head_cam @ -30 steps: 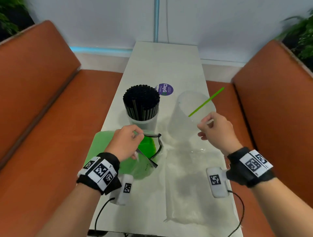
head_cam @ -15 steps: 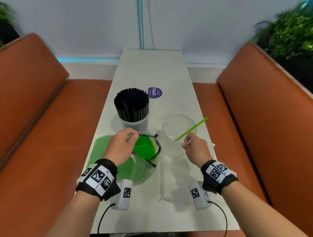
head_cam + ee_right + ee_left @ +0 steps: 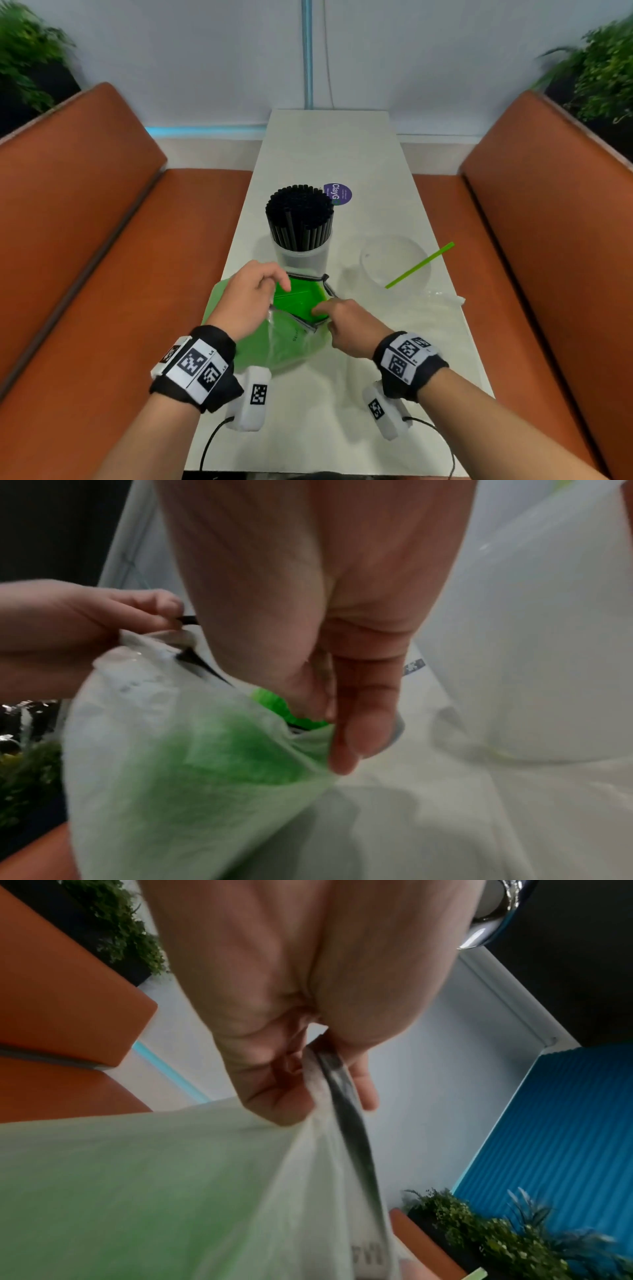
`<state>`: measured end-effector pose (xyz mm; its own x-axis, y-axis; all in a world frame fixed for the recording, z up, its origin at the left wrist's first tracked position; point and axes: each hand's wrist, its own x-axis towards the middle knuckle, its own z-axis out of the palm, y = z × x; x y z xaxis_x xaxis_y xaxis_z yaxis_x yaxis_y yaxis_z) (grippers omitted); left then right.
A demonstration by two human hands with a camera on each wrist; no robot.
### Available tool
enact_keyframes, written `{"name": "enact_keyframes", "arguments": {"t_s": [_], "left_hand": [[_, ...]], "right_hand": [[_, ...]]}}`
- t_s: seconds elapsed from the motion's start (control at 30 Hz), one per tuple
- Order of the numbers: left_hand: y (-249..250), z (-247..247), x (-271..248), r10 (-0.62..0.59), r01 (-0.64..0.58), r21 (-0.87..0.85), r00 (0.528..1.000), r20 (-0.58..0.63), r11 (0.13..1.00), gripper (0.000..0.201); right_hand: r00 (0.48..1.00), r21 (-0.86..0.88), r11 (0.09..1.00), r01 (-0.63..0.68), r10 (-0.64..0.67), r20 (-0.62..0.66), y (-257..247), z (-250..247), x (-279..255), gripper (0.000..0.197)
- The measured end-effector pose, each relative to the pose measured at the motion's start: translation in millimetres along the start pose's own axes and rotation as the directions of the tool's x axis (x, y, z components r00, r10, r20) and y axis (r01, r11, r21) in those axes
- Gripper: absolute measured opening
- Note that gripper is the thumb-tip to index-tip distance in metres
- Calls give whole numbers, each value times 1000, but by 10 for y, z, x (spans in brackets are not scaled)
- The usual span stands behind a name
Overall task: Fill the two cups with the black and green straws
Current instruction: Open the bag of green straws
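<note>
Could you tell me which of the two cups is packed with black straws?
The left cup, behind the bag; the right cup holds one green straw.

The right hand (image 3: 346, 325) has let go of the single green straw (image 3: 419, 265), which now leans in the empty clear cup (image 3: 395, 263) at the right with its top end sticking out past the rim. That hand has moved left and nearer, and its fingers (image 3: 363, 723) now reach into the mouth of the plastic bag (image 3: 294, 339) among the green straws (image 3: 301, 298).

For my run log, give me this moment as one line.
left hand: pinches translucent plastic bag mouth | right hand: reaching into bag's green straws | clear cup: one green straw | black-straw cup: full
</note>
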<state>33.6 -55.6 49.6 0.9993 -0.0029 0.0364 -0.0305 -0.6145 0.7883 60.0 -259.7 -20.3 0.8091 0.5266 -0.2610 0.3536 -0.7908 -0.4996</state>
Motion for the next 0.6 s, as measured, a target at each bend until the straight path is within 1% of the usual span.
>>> {"name": "enact_keyframes", "arguments": {"t_s": [0.03, 0.1, 0.17, 0.2, 0.27, 0.3, 0.33, 0.37, 0.4, 0.43, 0.5, 0.53, 0.6], "left_hand": [[-4, -30, -11, -1, 1, 47, 1000, 7, 999, 50], [-2, -61, -21, -22, 20, 82, 1000, 16, 996, 52], [-13, -67, -34, -39, 35, 106, 999, 32, 994, 48], [-21, -60, -37, -50, 45, 130, 998, 37, 991, 45], [-38, -30, -33, -81, 69, 199, 995, 54, 978, 41], [-60, -1, -30, -98, 80, 236, 993, 67, 969, 47], [-92, 48, -28, -121, 92, 272, 989, 90, 958, 56], [-139, 108, -29, -157, 112, 306, 979, 129, 945, 67], [-184, 185, -42, -210, 142, 338, 962, 175, 930, 77], [-230, 265, -63, -273, 181, 363, 936, 222, 914, 85], [-318, 414, -113, -374, 253, 366, 873, 312, 896, 96], [-347, 469, -133, -390, 272, 340, 851, 351, 900, 99], [-376, 534, -141, -377, 279, 281, 836, 399, 918, 102]], "right_hand": [[999, -29, 999, -16, 18, 41, 21, 24, 33, 49], [993, -83, 996, 6, 4, 115, 50, 73, 64, 46], [989, -101, 993, 57, -42, 140, 50, 129, 56, 34], [991, -101, 991, 83, -71, 117, 39, 148, 38, 24], [992, -47, 991, 129, -129, -10, 68, 198, -6, 12], [986, 1, 990, 144, -144, -89, 92, 228, -40, 9], [977, 38, 987, 155, -148, -154, 119, 257, -80, 7], [973, 52, 987, 155, -143, -182, 160, 302, -115, 7], [979, 24, 991, 131, -126, -159, 205, 355, -151, 5], [991, -44, 995, 88, -92, -99, 247, 404, -186, 5], [999, -190, 981, 36, -34, 15, 320, 467, -255, 13], [998, -224, 973, 50, -39, 51, 340, 471, -288, 15], [984, -197, 970, 140, -115, 135, 322, 456, -329, 20]]}}
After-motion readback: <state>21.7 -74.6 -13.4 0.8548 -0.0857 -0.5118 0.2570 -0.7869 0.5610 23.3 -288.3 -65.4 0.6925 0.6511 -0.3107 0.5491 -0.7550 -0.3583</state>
